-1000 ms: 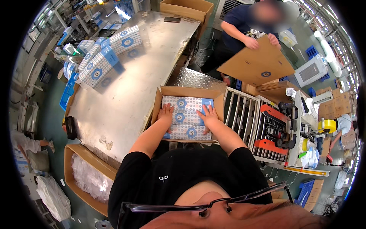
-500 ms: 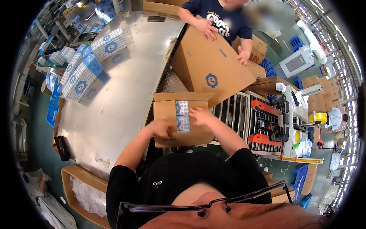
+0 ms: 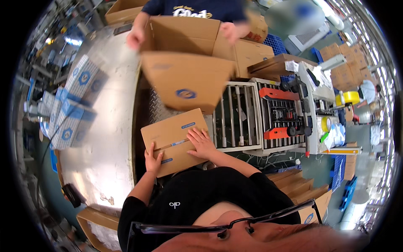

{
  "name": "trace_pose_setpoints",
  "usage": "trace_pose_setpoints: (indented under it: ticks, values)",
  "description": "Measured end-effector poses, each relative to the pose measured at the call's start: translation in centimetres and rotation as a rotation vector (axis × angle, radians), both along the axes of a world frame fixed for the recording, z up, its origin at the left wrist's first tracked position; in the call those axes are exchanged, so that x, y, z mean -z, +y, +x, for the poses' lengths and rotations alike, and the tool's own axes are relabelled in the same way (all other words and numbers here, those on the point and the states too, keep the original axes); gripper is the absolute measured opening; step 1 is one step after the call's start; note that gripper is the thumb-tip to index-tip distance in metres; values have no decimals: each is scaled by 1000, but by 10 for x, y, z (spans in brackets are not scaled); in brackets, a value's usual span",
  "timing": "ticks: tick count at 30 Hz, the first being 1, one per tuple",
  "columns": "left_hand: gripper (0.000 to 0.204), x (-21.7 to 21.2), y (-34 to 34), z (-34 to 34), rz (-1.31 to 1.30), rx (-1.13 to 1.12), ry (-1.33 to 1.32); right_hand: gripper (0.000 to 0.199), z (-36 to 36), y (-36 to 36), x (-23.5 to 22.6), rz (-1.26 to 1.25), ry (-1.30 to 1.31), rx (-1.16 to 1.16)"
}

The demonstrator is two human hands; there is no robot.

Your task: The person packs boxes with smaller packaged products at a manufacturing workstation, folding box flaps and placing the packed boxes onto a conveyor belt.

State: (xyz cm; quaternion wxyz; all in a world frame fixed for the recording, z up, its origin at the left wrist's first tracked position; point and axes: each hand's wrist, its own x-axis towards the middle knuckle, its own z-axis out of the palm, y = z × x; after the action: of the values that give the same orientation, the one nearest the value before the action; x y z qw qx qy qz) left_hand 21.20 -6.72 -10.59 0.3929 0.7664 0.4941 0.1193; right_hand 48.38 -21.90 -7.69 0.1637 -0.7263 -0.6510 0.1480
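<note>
A brown cardboard box (image 3: pixel 167 131) lies in front of me with its top flaps folded in. A narrow slit between them shows a little blue and white of what is inside. My left hand (image 3: pixel 153 160) holds the box at its near left edge, thumb on top and a finger along the side. Spread flat on the right part of the top is my right hand (image 3: pixel 202 143), fingers apart. Just beyond, a co-worker's hands hold a larger open carton (image 3: pixel 189 77), blurred by motion and marked with a blue emblem.
A metal table (image 3: pixel 110 126) stands on the left, with blue-and-white patterned packages (image 3: pixel 69 130) on it. On the right, a roller conveyor (image 3: pixel 239 115) leads to a machine with red side guides (image 3: pixel 280 93). Flattened cartons (image 3: pixel 300 187) stand near my right side.
The flaps of my box have come together over the patterned contents, and the box is now turned at an angle. The co-worker's carton has moved left and tipped, showing its open top.
</note>
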Motion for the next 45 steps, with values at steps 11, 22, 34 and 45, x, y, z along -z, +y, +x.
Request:
trace_pose_setpoints:
  ticks: [11, 22, 34, 45]
  values:
    - [93, -6, -138, 304, -71, 385, 72, 90, 232, -140, 11, 29, -192, 459]
    - [72, 23, -224, 548, 123, 578, -33, 86, 434, -259, 10, -59, -211, 815]
    - [82, 4, -237, 585, -7, 1129, -254, 65, 252, -300, 12, 183, 68, 977]
    - [38, 109, -92, 219, -79, 1302, 357, 75, -92, -518, -185, -464, -610, 1944]
